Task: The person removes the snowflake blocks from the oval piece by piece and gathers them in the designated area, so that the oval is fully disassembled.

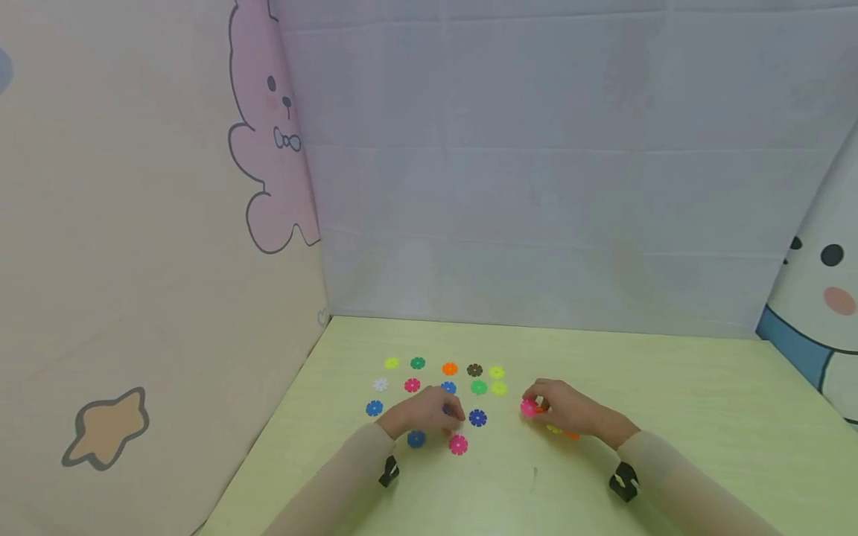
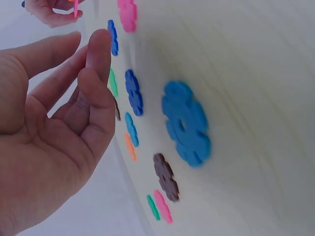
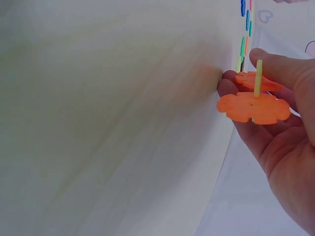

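Note:
My right hand (image 1: 570, 408) grips a small chain of slotted plastic snowflake discs. A pink disc (image 1: 529, 408) is at its left end, with a yellow disc (image 1: 553, 429) and an orange disc (image 1: 573, 436) toward the wrist. In the right wrist view the yellow disc (image 3: 258, 78) stands crosswise in the orange disc (image 3: 266, 107). My left hand (image 1: 429, 409) hovers low over the loose discs, its bent fingers holding nothing. Nearest to it lie a blue disc (image 1: 415, 439), a pink disc (image 1: 459, 444) and a dark blue disc (image 1: 478, 418); its fingers partly cover another blue one.
More loose discs lie flat in rough rows beyond the left hand, among them a white disc (image 1: 380, 385), a brown disc (image 1: 474, 370) and a green disc (image 1: 418, 362). The pale yellow table (image 1: 670, 380) meets a hanging white cloth (image 1: 536, 186) behind and a printed cloth (image 1: 154, 260) at left.

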### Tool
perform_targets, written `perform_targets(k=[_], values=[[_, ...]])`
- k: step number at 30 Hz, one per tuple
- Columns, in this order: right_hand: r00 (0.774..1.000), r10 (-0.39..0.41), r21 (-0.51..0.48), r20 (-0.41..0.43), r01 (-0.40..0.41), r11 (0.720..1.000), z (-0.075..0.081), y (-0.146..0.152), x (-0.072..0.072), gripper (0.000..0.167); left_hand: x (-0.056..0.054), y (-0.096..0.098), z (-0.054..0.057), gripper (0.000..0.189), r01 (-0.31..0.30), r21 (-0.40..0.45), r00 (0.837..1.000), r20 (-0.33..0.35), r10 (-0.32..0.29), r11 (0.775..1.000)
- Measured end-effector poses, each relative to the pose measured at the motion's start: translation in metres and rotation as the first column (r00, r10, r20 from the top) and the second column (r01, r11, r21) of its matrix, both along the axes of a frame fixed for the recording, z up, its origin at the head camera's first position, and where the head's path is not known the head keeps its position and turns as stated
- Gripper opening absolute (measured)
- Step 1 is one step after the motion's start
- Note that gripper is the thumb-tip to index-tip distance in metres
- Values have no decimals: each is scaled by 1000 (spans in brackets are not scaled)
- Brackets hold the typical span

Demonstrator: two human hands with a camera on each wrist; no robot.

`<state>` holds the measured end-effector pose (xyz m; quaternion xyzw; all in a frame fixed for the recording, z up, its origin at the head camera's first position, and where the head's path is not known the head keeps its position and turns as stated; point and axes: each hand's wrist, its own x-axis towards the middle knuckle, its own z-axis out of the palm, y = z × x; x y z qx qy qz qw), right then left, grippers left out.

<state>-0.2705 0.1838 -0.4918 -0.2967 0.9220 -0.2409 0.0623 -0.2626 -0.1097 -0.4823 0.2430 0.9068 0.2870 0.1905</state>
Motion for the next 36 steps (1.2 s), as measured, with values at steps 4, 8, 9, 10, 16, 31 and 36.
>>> perform_targets(k=[4, 8, 9, 10, 16, 31, 36], values=[[1000, 14, -9, -2, -14, 1000, 1, -1, 0, 26, -3, 13, 1, 8, -28, 69, 1000, -7, 28, 997], [998, 54, -18, -22, -54, 998, 0, -1, -1, 26, -6, 30, -3, 11, -67, 130, 998, -4, 68, 989], [998, 62, -21, -26, -63, 998, 0, -1, -1, 26, -6, 34, -3, 12, -77, 142, 997, -7, 79, 987], [997, 72, -24, -31, -73, 997, 0, -1, -2, 26, -5, 37, -4, 12, -90, 156, 996, -3, 92, 984], [994, 96, -42, -44, -98, 994, 0, -3, -2, 27, -3, 56, -8, 13, -135, 199, 990, 0, 138, 971], [993, 120, -120, -21, -121, 985, -4, -6, -6, 26, -5, 80, -12, 20, -214, 263, 975, 108, 192, 941], [992, 122, -122, -17, -123, 985, -4, -7, -6, 26, -6, 84, -14, 20, -235, 288, 969, 146, 200, 928]])
